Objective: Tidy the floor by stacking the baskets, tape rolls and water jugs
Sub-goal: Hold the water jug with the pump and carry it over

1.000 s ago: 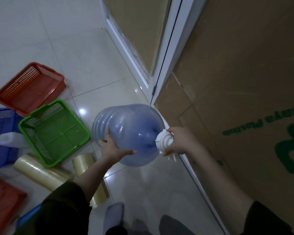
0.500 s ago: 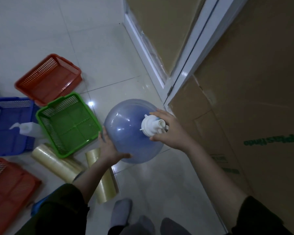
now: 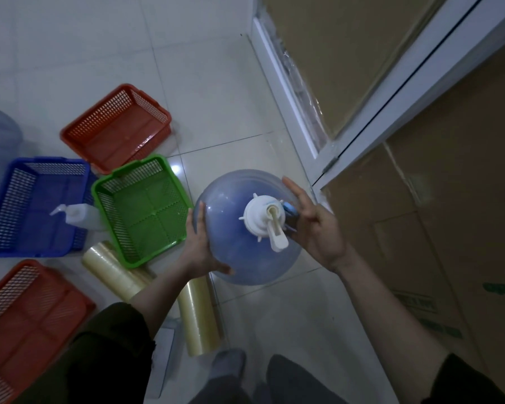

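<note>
Blue water jug (image 3: pixel 239 258), tilted a second ago, stands upright on the floor (image 3: pixel 216 83), apparently set down, left hand (image 3: pixel 200 249) flat against it, right hand (image 3: pixel 312 225) spread off its cap (image 3: pixel 264 217).

You find green printing (image 3: pixel 446 330) on the cardboard box (image 3: pixel 464 228) at your right. It stands upside down and is too blurred to read. No other text is legible.

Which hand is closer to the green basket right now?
Left. The left hand rests on the water jug on the side facing the green basket, just beside it; the right hand is open across the jug, farther away.
</note>
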